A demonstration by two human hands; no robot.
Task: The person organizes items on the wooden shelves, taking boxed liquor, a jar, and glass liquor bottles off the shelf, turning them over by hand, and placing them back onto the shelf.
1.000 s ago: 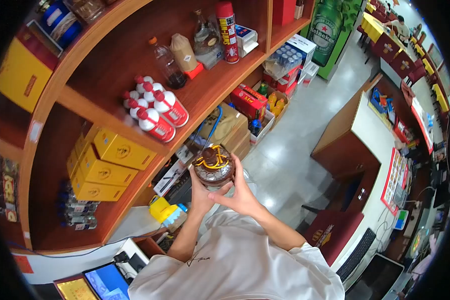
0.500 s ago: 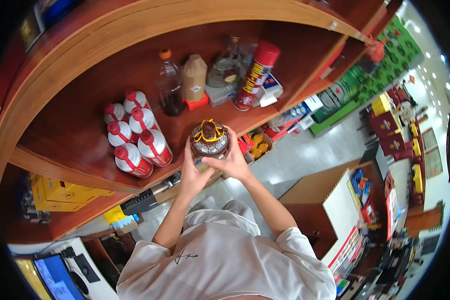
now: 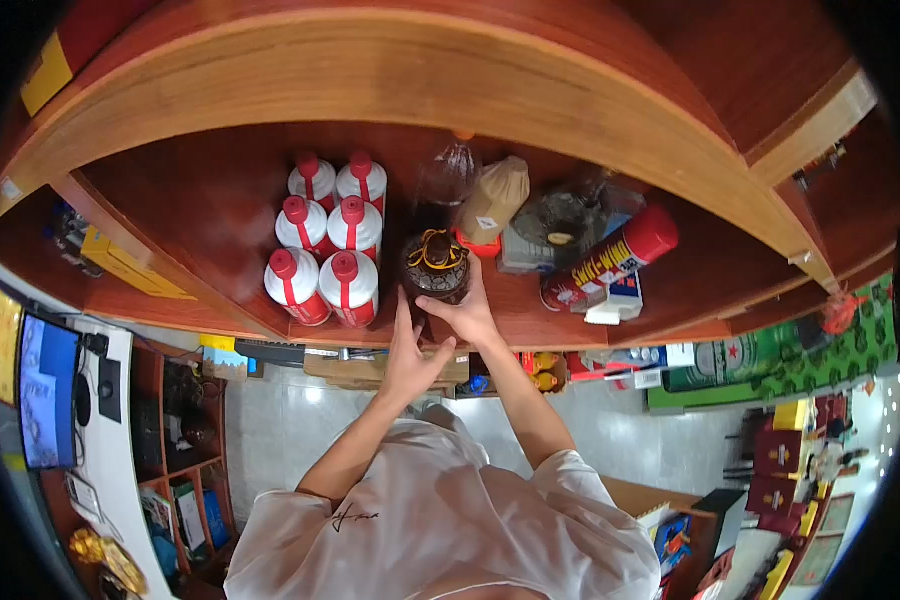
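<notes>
Both hands [image 3: 438, 338] reaching forward, thumbs inward, apparently cupping jar [image 3: 437, 268]

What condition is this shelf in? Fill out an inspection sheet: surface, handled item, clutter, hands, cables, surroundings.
Surface: reddish-brown wooden shelf, occupied on both sides.
Handled item: dark bottle with yellow cord, upright near the front edge; base contact hidden.
Clutter: six white-and-red bottles in two columns, left; paper-wrapped item and red-topped spray can, right.
Hands: right hand grips the bottle; left hand open at its left, contact unclear.
Cables: nothing seen on the shelf.
Surroundings: lit screen at left, grey floor below.
</notes>
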